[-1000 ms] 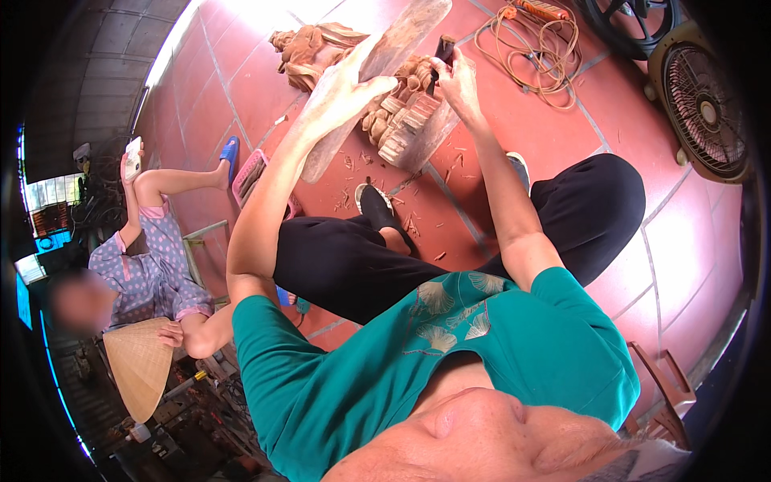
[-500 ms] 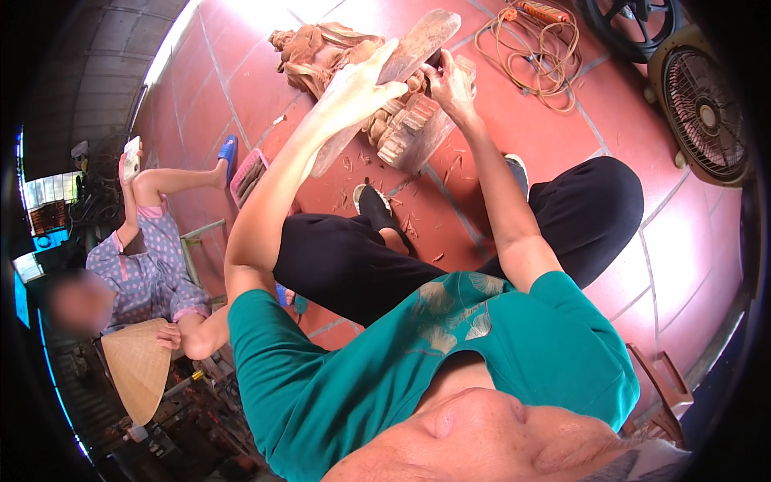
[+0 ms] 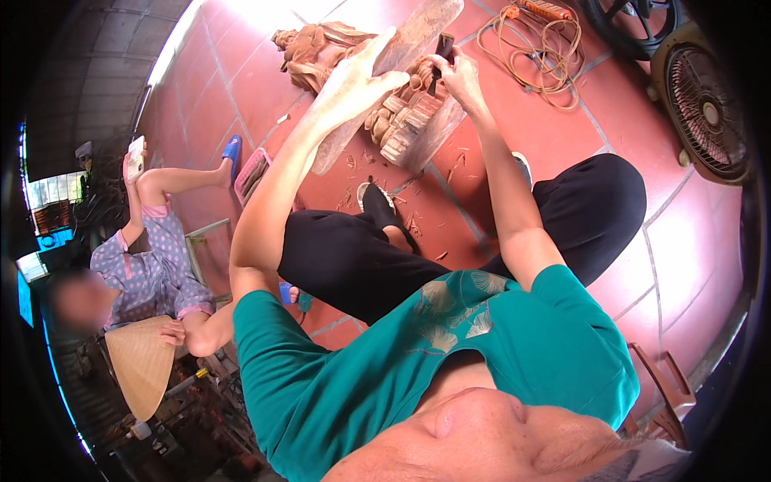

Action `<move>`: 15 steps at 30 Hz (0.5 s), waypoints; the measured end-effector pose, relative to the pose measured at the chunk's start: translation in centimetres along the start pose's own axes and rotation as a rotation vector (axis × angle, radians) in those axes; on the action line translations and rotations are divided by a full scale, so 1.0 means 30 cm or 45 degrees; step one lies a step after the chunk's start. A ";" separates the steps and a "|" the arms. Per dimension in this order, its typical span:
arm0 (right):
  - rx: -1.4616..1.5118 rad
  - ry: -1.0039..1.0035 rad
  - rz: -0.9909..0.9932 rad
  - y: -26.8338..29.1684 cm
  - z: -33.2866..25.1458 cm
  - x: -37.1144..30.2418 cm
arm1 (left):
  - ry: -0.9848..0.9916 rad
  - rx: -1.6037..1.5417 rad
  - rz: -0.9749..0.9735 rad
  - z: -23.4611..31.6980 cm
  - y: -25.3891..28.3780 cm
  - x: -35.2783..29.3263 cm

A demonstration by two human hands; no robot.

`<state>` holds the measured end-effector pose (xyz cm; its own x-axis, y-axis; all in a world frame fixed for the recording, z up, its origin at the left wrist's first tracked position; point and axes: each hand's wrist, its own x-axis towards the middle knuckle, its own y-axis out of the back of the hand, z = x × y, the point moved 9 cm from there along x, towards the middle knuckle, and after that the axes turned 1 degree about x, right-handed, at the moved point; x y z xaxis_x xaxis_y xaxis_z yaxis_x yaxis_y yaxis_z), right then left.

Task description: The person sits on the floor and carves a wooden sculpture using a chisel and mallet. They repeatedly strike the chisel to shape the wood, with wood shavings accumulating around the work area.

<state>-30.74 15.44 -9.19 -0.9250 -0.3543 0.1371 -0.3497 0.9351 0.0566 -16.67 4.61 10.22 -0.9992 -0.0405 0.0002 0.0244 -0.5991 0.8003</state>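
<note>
Tool and plank held over a carved wooden piece (image 3: 401, 132), which lies on the red tiled floor (image 3: 598, 84) in front of the seated person, between the two forearms. The left hand (image 3: 351, 90), to the left of the carved piece, holds a long wooden plank (image 3: 422, 32) that slants past the carving's upper left; its thumb stands well apart from the fingers, whose grip on the far side is hidden. The right hand (image 3: 461, 79), at the carving's upper right, is narrowed around a dark tool (image 3: 442, 50), pinched between thumb and fingers; whether its lower end touches the wood cannot be told. Further carved wood (image 3: 313, 52) shows to the upper left of the carved piece, beyond the plank, which hides whether the two join. A flat board (image 3: 442, 135) shows along the carving's right side. Wood shavings (image 3: 414, 225) are scattered below the carving, near a dark shoe (image 3: 377, 205). To the carving's upper right lies a coiled cord with an orange end (image 3: 547, 10); well to its right stands a fan (image 3: 707, 108). Well to its lower left, another person (image 3: 148, 273) holds a conical hat (image 3: 138, 365).
</note>
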 end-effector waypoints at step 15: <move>0.228 -0.317 -0.003 -0.014 0.072 0.009 | 0.051 -0.193 0.034 -0.098 0.034 -0.060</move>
<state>-31.17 14.98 -11.32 -0.9242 -0.3655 -0.1106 -0.3524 0.9279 -0.1216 -14.76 1.72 9.29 -0.9961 -0.0878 -0.0063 0.0582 -0.7109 0.7009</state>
